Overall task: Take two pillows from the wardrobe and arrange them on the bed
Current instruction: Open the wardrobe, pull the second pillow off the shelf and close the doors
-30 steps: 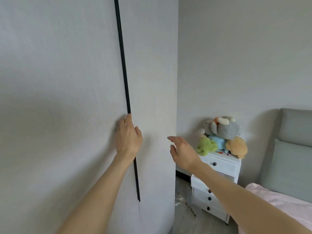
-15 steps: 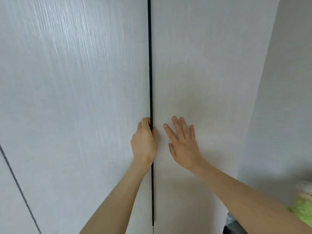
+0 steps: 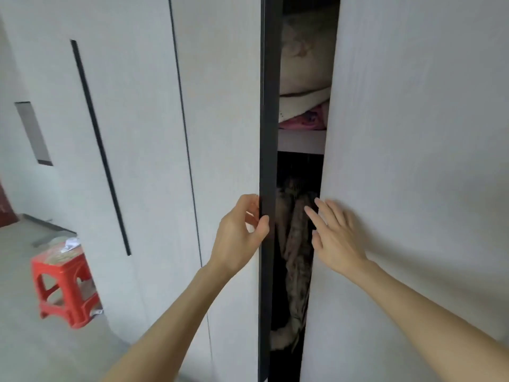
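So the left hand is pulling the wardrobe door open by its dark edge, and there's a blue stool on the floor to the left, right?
Nearly. The stool is red, not blue, as the head view shows. The left hand does grip the door's dark edge.

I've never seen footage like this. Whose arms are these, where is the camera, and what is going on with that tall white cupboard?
No machine here: a person wears a camera on the head, looking down at their own hands. The left hand grips the dark edge of the left wardrobe door, which stands ajar. The right hand has its fingers spread against the right door, near its edge. Through the gap you see folded bedding on a shelf and hanging clothes below. A red stool stands on the floor at left.
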Tool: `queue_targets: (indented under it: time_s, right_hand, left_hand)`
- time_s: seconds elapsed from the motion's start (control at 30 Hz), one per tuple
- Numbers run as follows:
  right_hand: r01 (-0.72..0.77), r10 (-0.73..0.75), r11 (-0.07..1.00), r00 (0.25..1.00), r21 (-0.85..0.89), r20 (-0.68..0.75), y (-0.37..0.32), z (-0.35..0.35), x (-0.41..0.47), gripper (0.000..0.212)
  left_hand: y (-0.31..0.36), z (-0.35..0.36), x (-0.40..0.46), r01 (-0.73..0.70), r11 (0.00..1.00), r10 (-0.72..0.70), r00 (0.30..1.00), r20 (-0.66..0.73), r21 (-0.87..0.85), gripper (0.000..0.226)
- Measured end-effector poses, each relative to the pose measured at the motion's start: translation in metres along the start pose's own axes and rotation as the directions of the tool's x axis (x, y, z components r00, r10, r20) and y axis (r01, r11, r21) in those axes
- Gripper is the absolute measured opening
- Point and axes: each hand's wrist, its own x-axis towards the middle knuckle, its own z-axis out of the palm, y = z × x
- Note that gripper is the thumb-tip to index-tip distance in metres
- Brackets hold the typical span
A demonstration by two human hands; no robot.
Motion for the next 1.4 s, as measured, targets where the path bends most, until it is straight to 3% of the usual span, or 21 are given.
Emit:
queue_targets:
  time_s: [0.23, 0.4, 0.6, 0.77, 0.9, 0.97, 1.1, 1.23, 1.3, 1.4]
  right_hand:
    - [0.297, -0.3, 0.924, 0.954, 0.242, -0.025, -0.108, 0.019, 0.018, 0.049]
    - [0.355, -0.37, 0.894, 0.929, 0.272, 0.003, -0.145, 0.03, 0.028, 0.046]
    - [0.332, -0.362, 0.921, 0.922, 0.206, 0.135, -0.151, 0.041, 0.043, 0.048]
    - [0.28, -0.286, 0.958, 0.929, 0.058, 0.235, -0.126, 0.043, 0.058, 0.05]
    - [0.253, -0.2, 0.959, 0.924, -0.128, 0.325, -0.095, 0.036, 0.069, 0.047]
    - [0.232, -0.13, 0.938, 0.925, -0.259, 0.357, -0.075, 0.029, 0.077, 0.046]
    - [0.212, -0.022, 0.85, 0.929, -0.483, 0.369, -0.038, 0.019, 0.095, 0.048]
    - [0.219, 0.082, 0.719, 0.916, -0.66, 0.393, -0.015, 0.01, 0.11, 0.051]
    - [0.225, 0.085, 0.7, 0.916, -0.678, 0.392, -0.01, 0.008, 0.113, 0.048]
    - [0.195, 0.046, 0.796, 0.924, -0.573, 0.379, 0.004, 0.01, 0.108, 0.04]
  left_hand:
    - [-0.009, -0.106, -0.061, 0.149, 0.981, -0.114, 0.961, -0.253, 0.125, 0.024]
    - [-0.027, -0.167, -0.078, 0.333, 0.938, -0.247, 0.838, -0.487, 0.098, 0.029]
    - [-0.051, -0.199, -0.071, 0.452, 0.891, -0.336, 0.717, -0.611, 0.041, 0.032]
    - [-0.062, -0.21, -0.064, 0.509, 0.858, -0.348, 0.674, -0.652, 0.068, 0.038]
    - [-0.076, -0.188, -0.071, 0.559, 0.81, -0.296, 0.651, -0.699, 0.177, 0.071]
    - [-0.081, -0.161, -0.072, 0.573, 0.778, -0.263, 0.669, -0.695, 0.257, 0.076]
    - [-0.081, -0.107, -0.056, 0.522, 0.722, -0.233, 0.802, -0.55, 0.454, 0.071]
    - [-0.074, -0.069, -0.014, 0.415, 0.782, -0.26, 0.896, -0.361, 0.465, 0.066]
    - [-0.069, -0.055, 0.005, 0.367, 0.814, -0.259, 0.923, -0.283, 0.451, 0.064]
    - [-0.067, -0.029, 0.031, 0.275, 0.871, -0.221, 0.959, -0.176, 0.407, 0.059]
